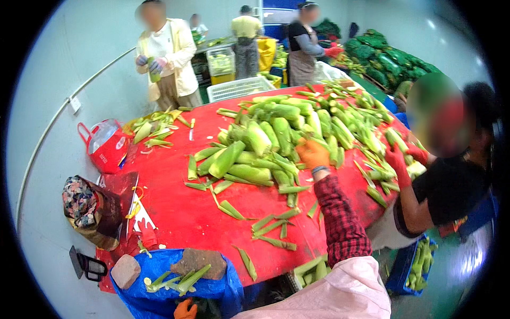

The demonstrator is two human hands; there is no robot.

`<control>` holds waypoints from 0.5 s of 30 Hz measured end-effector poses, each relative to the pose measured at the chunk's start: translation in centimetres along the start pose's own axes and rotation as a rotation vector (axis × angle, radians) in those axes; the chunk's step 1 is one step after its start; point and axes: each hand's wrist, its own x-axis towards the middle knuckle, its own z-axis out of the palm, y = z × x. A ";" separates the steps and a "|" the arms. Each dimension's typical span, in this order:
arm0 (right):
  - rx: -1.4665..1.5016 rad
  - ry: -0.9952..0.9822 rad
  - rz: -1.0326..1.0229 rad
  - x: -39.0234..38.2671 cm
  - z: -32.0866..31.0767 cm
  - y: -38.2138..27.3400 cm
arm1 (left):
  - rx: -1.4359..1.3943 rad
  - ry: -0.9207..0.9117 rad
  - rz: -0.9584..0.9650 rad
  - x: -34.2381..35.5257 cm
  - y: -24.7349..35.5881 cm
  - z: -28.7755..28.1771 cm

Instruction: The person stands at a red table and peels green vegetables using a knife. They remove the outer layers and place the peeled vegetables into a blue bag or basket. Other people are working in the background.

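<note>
My right arm stretches across the red table to a heap of corn in green husks (257, 139). My right hand (312, 154), in an orange glove, is at the heap's near right side. Its fingers curl down over an ear of corn, whose far end I cannot make out. My left hand (185, 309), also in an orange glove, is low at the bottom edge, beside a blue plastic sheet (226, 271). It looks closed, but what it holds is hidden. On the sheet lie cut husk pieces (186, 282), a stone (126, 271) and a brown slab (199, 263).
Loose husks (276, 226) are strewn over the red table (180, 218). At its left stand a red bag (106, 146) and a floral cap (79, 196). A co-worker with red gloves (396, 162) works close on my right, above a blue crate (404, 276). Others work at the far side.
</note>
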 end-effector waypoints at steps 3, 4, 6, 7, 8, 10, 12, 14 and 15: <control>-0.256 -0.257 -0.286 0.4 11.3 1.2 | -0.138 0.131 -0.105 -2.3 2.7 -0.3; -0.302 -0.269 -0.347 1.0 14.2 0.6 | -0.127 0.131 -0.162 -2.8 3.7 -0.4; -0.039 -0.401 0.023 3.4 19.0 -0.3 | -0.092 0.116 -0.280 -3.9 5.0 -0.4; 0.094 -0.484 0.211 4.1 21.3 -1.3 | 0.200 0.248 0.091 -6.0 -1.0 3.1; 0.411 -0.524 0.571 4.2 22.4 -1.8 | -0.049 0.170 -0.209 -5.0 4.4 1.2; 0.421 -0.574 0.718 4.7 27.2 -0.7 | -0.136 0.208 -0.327 -6.0 6.5 1.4; 0.453 -0.367 0.877 4.0 28.2 -3.4 | -0.159 0.228 -0.284 -8.4 4.2 3.4; 0.445 -0.450 0.879 4.7 28.0 -4.5 | -0.193 0.273 -0.291 -8.4 4.9 3.5; 0.474 -0.421 0.854 5.1 29.0 -3.3 | -0.213 0.292 -0.316 -7.8 7.5 2.2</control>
